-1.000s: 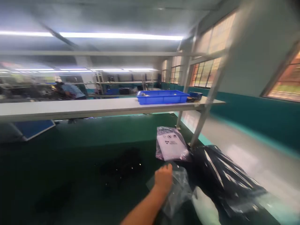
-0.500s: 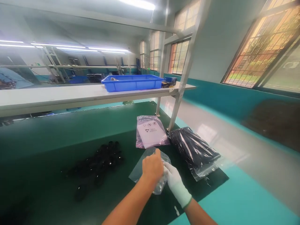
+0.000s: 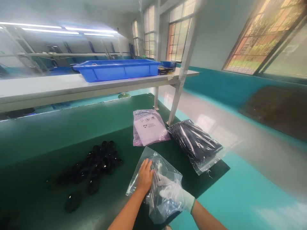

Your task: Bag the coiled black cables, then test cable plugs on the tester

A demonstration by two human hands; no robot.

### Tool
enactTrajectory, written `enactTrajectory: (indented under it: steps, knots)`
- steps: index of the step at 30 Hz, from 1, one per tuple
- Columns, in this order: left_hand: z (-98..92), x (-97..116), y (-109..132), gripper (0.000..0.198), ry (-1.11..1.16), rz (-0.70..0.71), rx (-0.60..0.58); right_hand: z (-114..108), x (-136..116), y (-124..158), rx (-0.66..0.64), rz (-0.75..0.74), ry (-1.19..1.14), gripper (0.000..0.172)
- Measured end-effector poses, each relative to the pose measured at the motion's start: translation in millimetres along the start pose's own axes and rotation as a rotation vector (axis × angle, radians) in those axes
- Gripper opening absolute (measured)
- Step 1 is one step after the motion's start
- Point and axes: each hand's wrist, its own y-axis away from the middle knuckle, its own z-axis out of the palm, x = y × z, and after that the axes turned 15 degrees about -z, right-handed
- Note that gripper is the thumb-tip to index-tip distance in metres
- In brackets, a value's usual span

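A clear plastic bag point(image 3: 157, 182) lies on the dark green mat point(image 3: 59, 179) right in front of me. My bare left hand point(image 3: 144, 176) rests on the bag's left side, fingers stretched along it and gripping its edge. My right hand point(image 3: 171, 191), in a white glove, is inside or under the bag's open end, seen through the film with fingers curled in it. A heap of small black ring-shaped parts point(image 3: 96, 164) sits to the left of the bag, apart from both hands.
Behind the bag lie a pink printed bag point(image 3: 149, 126) and a clear bag packed with black parts point(image 3: 195, 143). A white shelf point(image 3: 59, 88) on metal posts carries a blue tray point(image 3: 115, 69) and small boxes. The teal floor drops off to the right.
The view has tilted down and come closer. The clear bag has been pulled toward me and spread wider, with my gloved right hand now in its opening.
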Motion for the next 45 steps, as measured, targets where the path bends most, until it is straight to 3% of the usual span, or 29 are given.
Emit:
enactTrajectory:
  steps: [3,7,11,14,16,17,20,22,24,26,28,30,32,34,36,40,42,45]
  knots:
    - [22.4,-26.0,6.4,0.053,-0.068,0.068,0.019,-32.8,1.5,3.6,0.242,0.0,-0.023,0.068]
    - [26.2,-48.1,14.1,0.056,-0.153,0.038,0.078,-71.5,-3.3,12.4,0.427,-0.037,-0.001,0.061]
    - [30.9,-48.0,10.7,0.057,-0.219,-0.026,0.131,-68.7,-6.6,29.5,0.459,-0.054,0.059,0.064]
    - [36.5,-40.5,8.1,0.057,-0.256,-0.048,0.149,-39.6,-12.9,39.1,0.275,0.016,0.295,0.063]
    - [38.4,-36.3,7.7,0.057,-0.277,-0.067,0.159,-17.2,-16.8,42.3,0.049,0.086,0.66,0.076]
    - [38.5,-34.8,7.8,0.057,-0.286,-0.079,0.165,-8.0,-18.1,44.1,-0.07,0.08,0.841,0.073]
    - [36.7,-33.1,7.5,0.057,-0.302,-0.091,0.171,1.9,-20.7,56.0,-0.301,-0.086,1.037,0.023]
    - [35.5,-32.8,6.2,0.057,-0.302,-0.087,0.168,-6.7,-24.1,69.5,-0.385,-0.128,0.952,0.024]
    - [35.8,-31.4,4.3,0.057,-0.295,-0.097,0.172,-20.0,-29.2,82.1,-0.417,-0.041,0.784,0.024]
    - [37.4,-28.6,2.9,0.057,-0.286,-0.118,0.184,-28.9,-32.9,88.5,-0.321,0.078,0.543,0.033]
    - [38.8,-25.3,2.8,0.057,-0.279,-0.123,0.185,-29.9,-32.3,88.9,-0.146,0.162,0.339,0.046]
    - [39.0,-23.2,3.8,0.058,-0.276,-0.116,0.174,-26.9,-28.4,88.4,-0.051,0.202,0.264,0.038]
    - [38.0,-22.3,5.4,0.058,-0.272,-0.096,0.155,-26.3,-24.9,91.5,-0.09,0.207,0.218,0.02]
    - [37.0,-21.1,7.1,0.057,-0.261,-0.078,0.137,-30.6,-24.3,98.1,-0.141,0.183,0.129,0.014]
    - [36.5,-17.5,9.3,0.057,-0.241,-0.075,0.125,-36.2,-26.1,104.3,-0.105,0.173,0.052,0.023]
    - [34.4,-0.5,15.2,0.058,-0.182,-0.031,0.077,-36.1,-25.0,109.6,0.006,0.229,-0.048,0.067]
    - [31.1,11.3,14.3,0.057,-0.142,0.058,0.014,-32.4,-18.6,112.4,-0.008,0.286,-0.084,0.07]
    - [21.3,31.8,-1.6,0.061,-0.061,0.219,-0.131,-30.3,-5.6,117.5,0.05,0.408,-0.11,0.059]
